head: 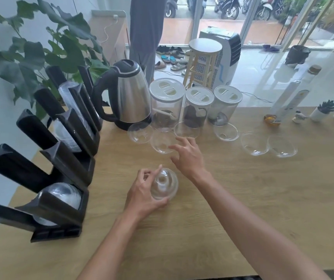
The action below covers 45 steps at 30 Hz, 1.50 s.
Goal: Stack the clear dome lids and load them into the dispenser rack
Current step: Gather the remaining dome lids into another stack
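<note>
My left hand [142, 194] grips a small stack of clear dome lids [165, 183] just above the wooden table [242, 199], dome side towards me. My right hand [188, 154] is spread open, its fingertips next to a loose lid [162, 143]. Several more clear lids lie rim-up in a row: one [140, 132] by the kettle, one [186, 129], one [226, 131], one [254, 144] and one [282, 146]. The black dispenser rack [61, 158] stands along the left edge. Its slanted slots hold stacked lids [65, 194].
A steel kettle [129, 96] and three clear canisters with white lids [167, 104] stand behind the loose lids. Tall bottles [289, 100] and small potted plants [325, 110] sit at the far right. A large leafy plant [31, 47] rises behind the rack.
</note>
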Tool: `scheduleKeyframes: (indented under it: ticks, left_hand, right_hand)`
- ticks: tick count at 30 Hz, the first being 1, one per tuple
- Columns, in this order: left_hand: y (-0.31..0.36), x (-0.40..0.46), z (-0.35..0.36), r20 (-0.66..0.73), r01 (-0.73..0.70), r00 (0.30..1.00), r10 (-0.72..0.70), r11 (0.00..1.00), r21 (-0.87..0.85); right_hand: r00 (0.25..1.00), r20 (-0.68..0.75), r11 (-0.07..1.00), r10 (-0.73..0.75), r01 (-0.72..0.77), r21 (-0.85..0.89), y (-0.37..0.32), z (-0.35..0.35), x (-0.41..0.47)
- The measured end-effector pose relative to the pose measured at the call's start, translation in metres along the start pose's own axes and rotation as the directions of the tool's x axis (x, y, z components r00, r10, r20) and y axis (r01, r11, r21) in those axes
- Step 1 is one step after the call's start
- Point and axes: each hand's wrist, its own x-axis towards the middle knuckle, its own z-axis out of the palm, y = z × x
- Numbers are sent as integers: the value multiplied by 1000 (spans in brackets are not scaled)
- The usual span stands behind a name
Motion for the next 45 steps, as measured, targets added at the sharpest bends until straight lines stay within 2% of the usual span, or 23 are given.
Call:
scheduleKeyframes:
  ticks: [3,5,9,12,14,15,17,19,20,22,24,26,29,31,33,36,39,42,45]
  left_hand:
    - [2,3,-1,2,-9,1000,9,1000,-4]
    - [1,4,-2,11,-24,1000,24,1000,-10]
    - [-2,3,-9,-27,-12,1000,10,997,-74]
    - [4,5,-19,-105,5,994,-22,987,-160]
    - [10,7,-24,-156,-1,987,-35,974,-227]
    - [13,9,-27,-178,-11,983,-35,968,-249]
    - [21,11,-30,-210,-32,977,-27,961,-273]
    - [28,13,-32,-245,-49,969,-22,958,-281]
    - [30,14,-32,-264,-55,964,-21,960,-276]
    - [31,14,-32,-290,-57,957,-18,967,-249]
    - [30,11,-31,-286,-44,958,-18,977,-209]
    - [28,7,-28,-239,-15,971,-24,987,-158]
    - [21,3,-18,-128,24,991,-33,997,-73]
    - [17,1,-10,-51,43,998,-45,998,-36]
    - [14,1,-2,-9,60,998,-60,998,-11]
    - [15,6,5,10,58,998,-58,998,5]
    - [16,13,8,28,52,998,-53,998,17]
    - [18,18,9,31,35,999,-36,999,18]
    - [19,21,8,37,20,999,-21,1000,19]
  right_hand:
    - [998,-41,997,-42,39,-68,-1,8,8]
    - [994,-102,999,-35,32,-36,0,9,9]
    - [974,-223,979,35,11,203,-1,-3,-4]
    - [976,-182,910,120,-34,413,-8,-21,-24]
    - [977,-90,805,192,-105,585,-16,-34,-36]
    - [973,-23,710,229,-150,688,-20,-40,-40]
    - [955,114,451,274,-232,862,-28,-51,-50]
    - [940,229,225,253,-287,931,-33,-55,-58]
    - [933,274,157,234,-315,936,-34,-55,-62]
    - [918,326,120,227,-358,926,-34,-51,-67]
    - [905,327,172,271,-380,909,-33,-45,-68]
    - [893,281,283,352,-388,877,-30,-41,-65]
    - [892,152,546,426,-388,743,-23,-35,-50]
    - [908,37,726,417,-357,588,-15,-26,-37]
    - [926,-30,840,377,-328,433,-5,-19,-22]
    - [940,-10,926,342,-335,176,11,-14,2]
    - [947,33,946,320,-319,-52,28,-7,21]
    - [941,29,936,337,-332,-119,45,2,32]
    - [951,-54,947,304,-308,-87,57,10,30]
